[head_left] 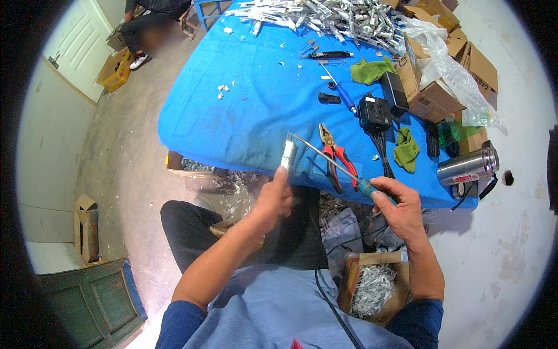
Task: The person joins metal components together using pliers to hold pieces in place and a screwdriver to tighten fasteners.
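Near the front edge of the blue-covered table [226, 119], my left hand [272, 200] is closed on a slim silver-white metal part [288, 153], held upright with its upper end free. My right hand [401, 206] grips the teal handle of a screwdriver [367, 189]. Its long shaft slants up to the left, and the tip is at the top end of the metal part; whether it touches I cannot tell. Just left of the right hand lie pliers [330, 152] with red and black handles, jaws pointing away from me.
A heap of similar metal parts [325, 17] covers the table's far end. On the right are a black power adapter [375, 113], green cloths [406, 150], a blue-handled screwdriver [346, 98], a steel flask [468, 166] and cardboard boxes [436, 99]. A box of parts [372, 291] stands beside my lap.
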Demonstrator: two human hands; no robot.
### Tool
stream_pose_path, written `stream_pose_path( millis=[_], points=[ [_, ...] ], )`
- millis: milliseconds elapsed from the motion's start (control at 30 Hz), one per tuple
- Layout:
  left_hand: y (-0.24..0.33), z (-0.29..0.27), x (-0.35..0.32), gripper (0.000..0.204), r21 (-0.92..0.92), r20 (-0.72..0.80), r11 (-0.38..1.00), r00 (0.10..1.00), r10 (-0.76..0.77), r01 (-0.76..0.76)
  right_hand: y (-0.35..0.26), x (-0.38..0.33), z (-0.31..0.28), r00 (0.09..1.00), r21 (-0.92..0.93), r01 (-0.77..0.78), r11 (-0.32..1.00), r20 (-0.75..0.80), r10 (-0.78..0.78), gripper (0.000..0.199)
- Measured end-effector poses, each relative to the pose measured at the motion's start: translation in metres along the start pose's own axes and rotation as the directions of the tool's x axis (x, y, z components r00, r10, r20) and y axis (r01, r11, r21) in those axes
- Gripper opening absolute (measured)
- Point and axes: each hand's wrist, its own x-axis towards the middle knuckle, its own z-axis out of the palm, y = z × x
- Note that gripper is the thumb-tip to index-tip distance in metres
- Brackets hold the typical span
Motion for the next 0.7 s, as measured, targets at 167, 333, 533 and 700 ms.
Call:
stream_pose_path(
  millis=[167, 333, 533, 700],
  points=[
    [0.005, -0.005, -0.006, 0.061, -0.108, 0.010, 0.993, 0.999, -0.048, 0.049, -0.016, 0.000, 0.004, 0.982, 0.026, -0.165, 0.986, 0.096, 0.161, 0.031],
    [0.006, -0.008, -0.007, 0.060, -0.104, 0.035, 0.993, 0.998, -0.049, 0.052, -0.015, -0.002, -0.001, 0.981, -0.183, 0.075, 0.980, 0.188, -0.040, 0.030],
    [0.006, -0.009, -0.006, 0.058, -0.086, 0.029, 0.996, 0.999, -0.030, 0.033, -0.023, -0.005, 0.001, 0.976, -0.249, 0.180, 0.952, 0.168, -0.140, 0.027],
    [0.005, -0.011, -0.005, 0.058, -0.046, 0.049, 0.999, 0.999, -0.012, 0.014, -0.040, -0.007, -0.002, 0.977, -0.284, 0.177, 0.942, 0.169, -0.133, 0.025]
  ],
)
